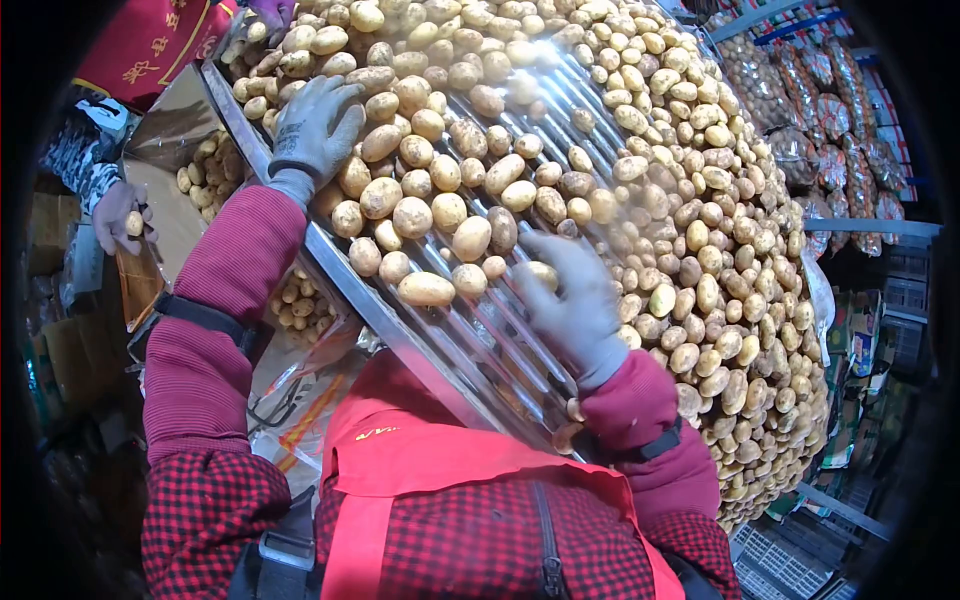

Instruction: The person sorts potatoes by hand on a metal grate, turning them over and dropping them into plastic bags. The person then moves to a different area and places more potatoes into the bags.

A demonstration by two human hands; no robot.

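Note:
My left hand [313, 128], in a grey glove, lies open on the potatoes near the metal edge, fingers stretched over them. Beside its fingers sit several yellow-brown potatoes [381, 141]. Smeared by motion, my right hand [572, 302] reaches over the slatted metal rack in a matching glove. A potato [541, 276] shows between its thumb and fingers; I cannot tell whether it is gripped. Loose potatoes [413, 217] spread over the slats [500, 335] between both hands, some of them dirt-stained.
A large heap of potatoes [720, 290] rises on the right. The metal rail [385, 335] borders the rack on my side. Below it at left, potatoes lie in a cardboard box [165, 140]. Another person's gloved hand [122, 216] holds a potato. Bagged goods [840, 120] stand at far right.

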